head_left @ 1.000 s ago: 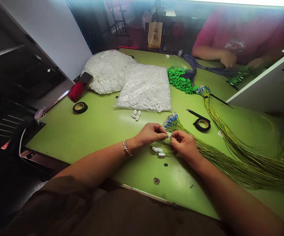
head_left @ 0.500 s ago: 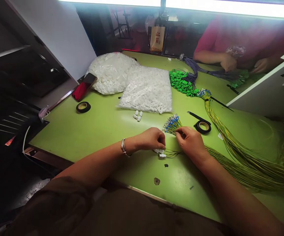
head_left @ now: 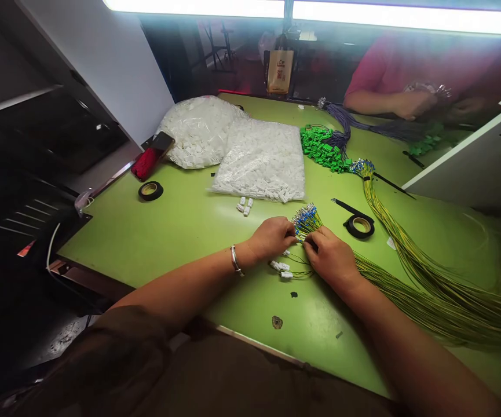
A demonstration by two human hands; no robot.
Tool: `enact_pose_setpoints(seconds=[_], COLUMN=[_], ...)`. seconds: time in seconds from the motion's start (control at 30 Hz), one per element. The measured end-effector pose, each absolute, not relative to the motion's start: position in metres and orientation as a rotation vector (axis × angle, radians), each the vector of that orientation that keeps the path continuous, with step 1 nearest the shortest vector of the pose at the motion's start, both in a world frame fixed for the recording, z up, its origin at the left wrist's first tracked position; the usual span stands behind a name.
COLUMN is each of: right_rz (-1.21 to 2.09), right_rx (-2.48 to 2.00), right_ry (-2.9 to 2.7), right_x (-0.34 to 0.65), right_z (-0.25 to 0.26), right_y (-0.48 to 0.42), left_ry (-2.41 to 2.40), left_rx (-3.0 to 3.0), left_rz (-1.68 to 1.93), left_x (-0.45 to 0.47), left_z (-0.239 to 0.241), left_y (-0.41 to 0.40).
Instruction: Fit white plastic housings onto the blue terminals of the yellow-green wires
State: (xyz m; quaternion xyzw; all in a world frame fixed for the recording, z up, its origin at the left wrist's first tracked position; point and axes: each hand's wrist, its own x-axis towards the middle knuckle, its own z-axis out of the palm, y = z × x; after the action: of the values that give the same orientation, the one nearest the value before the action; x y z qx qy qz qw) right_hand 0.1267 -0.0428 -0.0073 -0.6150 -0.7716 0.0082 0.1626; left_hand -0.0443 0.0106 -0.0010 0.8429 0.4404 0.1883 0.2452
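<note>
Two hands, the left hand [head_left: 271,237] and the right hand [head_left: 332,260], pinched the blue tips of the long bundle of thin yellow-green wires [head_left: 308,219] on the flat green table [head_left: 180,226]. They seemed to be picking one wire out. That called for a gentle pull.

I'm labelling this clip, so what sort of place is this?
Probably a small wire-harness assembly workshop: long bundles of yellow-green wires with blue terminals on a green worktable, clear plastic bags of small white connectors, and black tape rolls.
</note>
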Motion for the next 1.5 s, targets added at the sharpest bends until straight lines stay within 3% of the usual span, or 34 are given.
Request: enact_pose_setpoints(seconds=[0.23,0.5,0.67,0.8,0.97,1.13,1.23,1.37,1.5], right_rz=[0.074,0.466,0.554,0.528,0.519,0.526,0.547,0.534,0.516], right_rx=[-1.422,-1.307,-1.349,-1.398,-1.372,-1.387,-1.417,-1.399,-1.394], right_ry=[-2.100,-2.025,-1.950,-1.835,-1.825,-1.828,-1.804,-1.780,-1.782], right_x=[0.124,0.131,0.133,0.129,0.127,0.128,0.128,0.128,0.129], right_z=[-0.010,-0.022,-0.021,-0.015,-0.012,-0.012,-0.012,-0.012,-0.010], right_y=[-0.043,-0.040,-0.038,-0.041,-0.043,-0.042,-0.042,-0.044,-0.046], left_ry=[1.139,0.980,1.752,1.974,1.913,1.773,1.424,1.064,0.944], left_rx=[2.053,2.232,2.261,2.268,2.400,2.344,1.954,1.322,1.078], left_rz=[0.617,0.495,0.534,0.115,0.056,0.517,0.793,0.696,0.643], left_x=[-0.051,-0.067,-0.102,-0.113,-0.102,-0.097,-0.087,-0.069,-0.060], left_z=[-0.003,0.008,0.032,0.039,0.027,0.027,0.027,0.014,0.003], left_y=[0.009,0.009,0.033,0.044,0.039,0.034,0.026,0.011,0.002])
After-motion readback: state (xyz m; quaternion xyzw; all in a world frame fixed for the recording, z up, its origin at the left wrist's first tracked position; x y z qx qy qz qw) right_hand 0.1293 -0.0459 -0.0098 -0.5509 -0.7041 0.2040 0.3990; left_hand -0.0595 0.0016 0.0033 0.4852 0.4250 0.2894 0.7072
